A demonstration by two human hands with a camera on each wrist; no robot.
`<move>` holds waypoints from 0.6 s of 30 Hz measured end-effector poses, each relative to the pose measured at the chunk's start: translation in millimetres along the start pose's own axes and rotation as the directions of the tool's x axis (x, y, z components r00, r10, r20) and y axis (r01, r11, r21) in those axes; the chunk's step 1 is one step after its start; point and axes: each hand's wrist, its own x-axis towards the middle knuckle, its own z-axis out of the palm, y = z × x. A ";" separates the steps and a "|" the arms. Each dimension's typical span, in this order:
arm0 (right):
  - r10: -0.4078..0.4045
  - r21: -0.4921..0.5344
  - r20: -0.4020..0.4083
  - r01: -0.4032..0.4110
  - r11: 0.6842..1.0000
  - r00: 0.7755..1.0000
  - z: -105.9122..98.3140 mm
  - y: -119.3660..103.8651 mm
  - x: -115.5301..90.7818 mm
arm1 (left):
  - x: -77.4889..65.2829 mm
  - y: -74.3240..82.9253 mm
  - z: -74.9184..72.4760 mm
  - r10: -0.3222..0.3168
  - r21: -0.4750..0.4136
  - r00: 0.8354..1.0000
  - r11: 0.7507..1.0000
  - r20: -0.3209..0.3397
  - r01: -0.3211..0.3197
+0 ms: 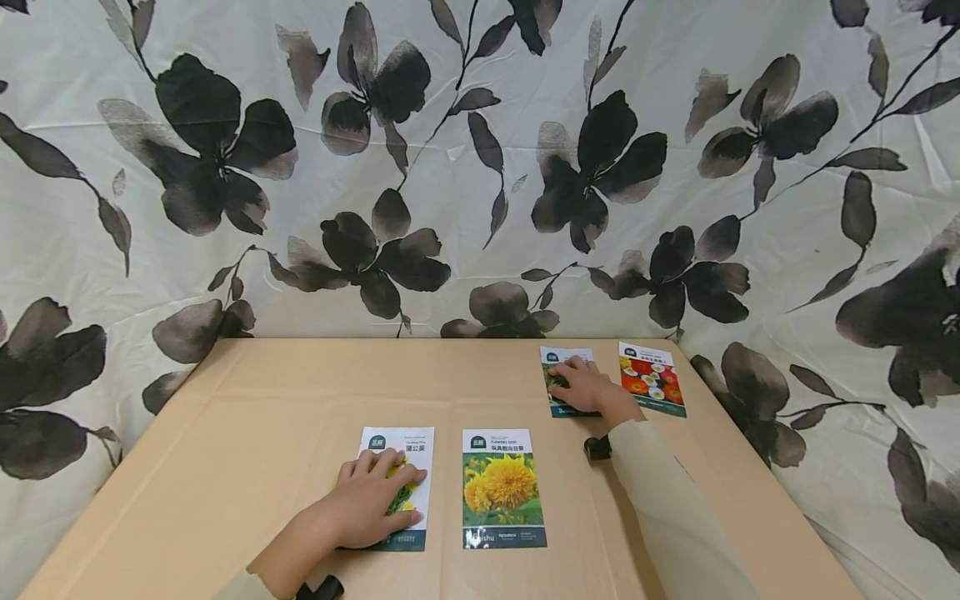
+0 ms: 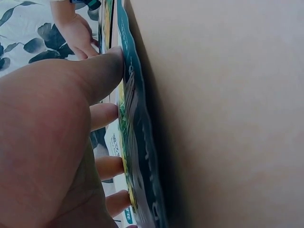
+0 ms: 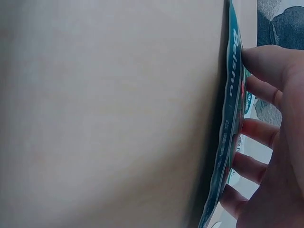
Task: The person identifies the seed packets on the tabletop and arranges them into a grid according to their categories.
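With fingers spread, my left hand rests on a seed packet with a white top and dark band, lying near the front of the table. Its thumb and fingertips touch the packet's face in the left wrist view, hiding most of the picture. Farther back on the right, my right hand lies on another seed packet. In the right wrist view, the thumb and fingertips press on that packet, whose bottom band is teal. Beside the left hand is a packet with yellow flowers, untouched.
A packet with red and white flowers lies at the back right corner, next to the right hand. The tan table ends at a white cloth with dark flowers behind it. Black bands sit at both wrists.
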 end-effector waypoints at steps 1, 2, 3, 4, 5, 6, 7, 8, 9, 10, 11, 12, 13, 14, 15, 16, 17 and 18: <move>-0.002 -0.002 -0.002 0.002 1.000 1.000 0.0 -0.1 0.1 | -0.1 0.0 -0.5 0.001 0.002 1.000 1.000 0.001 -0.001; -0.002 -0.004 -0.003 0.002 1.000 1.000 -0.2 -0.1 0.1 | -0.4 0.4 -1.2 0.001 0.004 1.000 1.000 0.001 -0.001; -0.002 -0.005 -0.003 0.002 1.000 1.000 -0.2 -0.2 0.3 | -0.5 0.4 -1.3 0.000 0.005 1.000 1.000 0.001 0.000; -0.002 -0.007 -0.003 0.002 1.000 1.000 -0.2 -0.3 0.4 | -0.7 0.6 -1.6 -0.001 0.007 1.000 1.000 0.001 0.001; -0.002 -0.011 -0.002 0.002 1.000 1.000 -0.1 -0.4 0.5 | -0.8 0.7 -1.7 -0.002 0.009 1.000 1.000 0.000 0.002; -0.001 -0.014 -0.002 0.001 1.000 1.000 -0.1 -0.5 0.7 | -0.5 0.5 -1.4 -0.003 0.010 1.000 1.000 0.001 0.003; -0.004 -0.017 -0.002 0.004 1.000 1.000 0.1 -0.5 0.9 | -0.5 0.4 -1.4 -0.004 0.013 1.000 1.000 0.000 0.004; -0.003 -0.018 -0.002 0.003 1.000 1.000 0.2 -0.7 1.0 | -0.6 1.0 -1.6 -0.009 0.012 1.000 1.000 0.000 0.009; -0.006 -0.020 -0.004 0.006 1.000 1.000 0.3 -0.7 1.1 | -0.5 0.7 -1.5 -0.010 0.014 1.000 1.000 -0.001 0.010; -0.008 -0.022 -0.006 0.008 1.000 1.000 0.5 -0.8 1.1 | -0.7 0.9 -1.7 -0.010 0.015 1.000 1.000 0.000 0.010; -0.011 -0.022 -0.009 0.011 1.000 1.000 0.6 -0.9 1.1 | -0.5 0.6 -1.4 -0.011 0.015 1.000 1.000 0.000 0.011; -0.013 -0.021 -0.012 0.013 1.000 1.000 0.7 -1.0 1.2 | -0.5 0.5 -1.5 -0.011 0.015 1.000 1.000 0.001 0.011; -0.015 -0.023 -0.014 0.015 1.000 1.000 0.8 -1.1 1.1 | -0.3 0.3 -1.5 -0.012 0.015 1.000 1.000 0.001 0.012; -0.015 -0.022 -0.015 0.015 1.000 1.000 0.9 -1.1 1.0 | -0.3 0.5 -1.7 -0.013 0.014 1.000 1.000 0.000 0.013; -0.017 -0.023 -0.017 0.017 1.000 1.000 1.0 -1.2 0.9 | -0.2 0.5 -1.9 -0.013 0.013 1.000 1.000 0.000 0.013; -0.017 -0.024 -0.018 0.017 1.000 1.000 1.1 -1.2 0.9 | -0.3 0.7 -1.9 -0.013 0.011 1.000 1.000 0.001 0.013; -0.014 -0.024 -0.018 0.014 1.000 1.000 1.2 -1.3 1.0 | -0.1 0.5 -1.8 -0.013 0.012 1.000 1.000 0.000 0.013; -0.013 -0.025 -0.019 0.012 1.000 1.000 1.3 -1.4 1.0 | 0.0 0.5 -1.8 -0.012 0.012 1.000 1.000 -0.001 0.012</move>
